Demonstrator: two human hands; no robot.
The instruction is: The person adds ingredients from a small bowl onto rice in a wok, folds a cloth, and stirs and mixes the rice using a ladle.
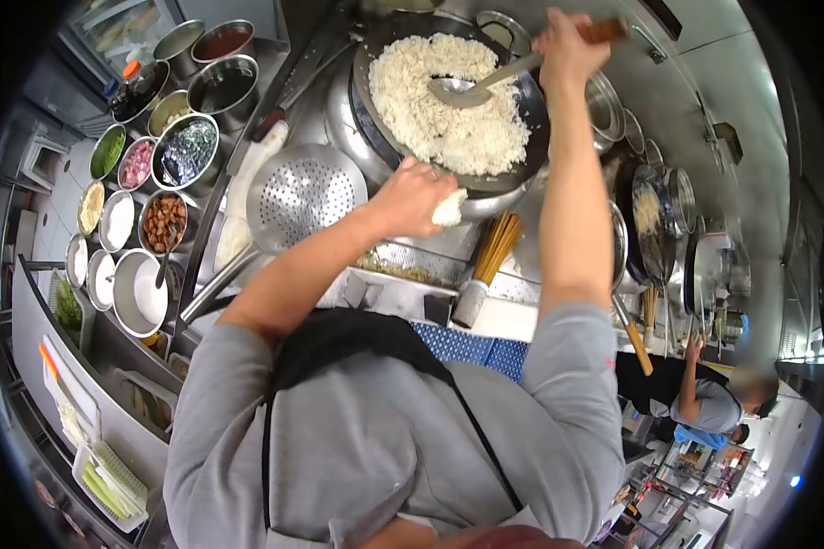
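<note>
White rice covers much of the inside of a large dark wok. My right hand is closed round the handle of a metal ladle, whose bowl rests on the rice. At the wok's near rim, my left hand is wrapped round a bunched white cloth. Left of that hand lies a perforated metal strainer. A bamboo brush lies below the wok.
On the left stand several metal bowls, among them one with browned pieces and one covered in foil. A second wok is at the right. Farther right, a co-worker stands near another station.
</note>
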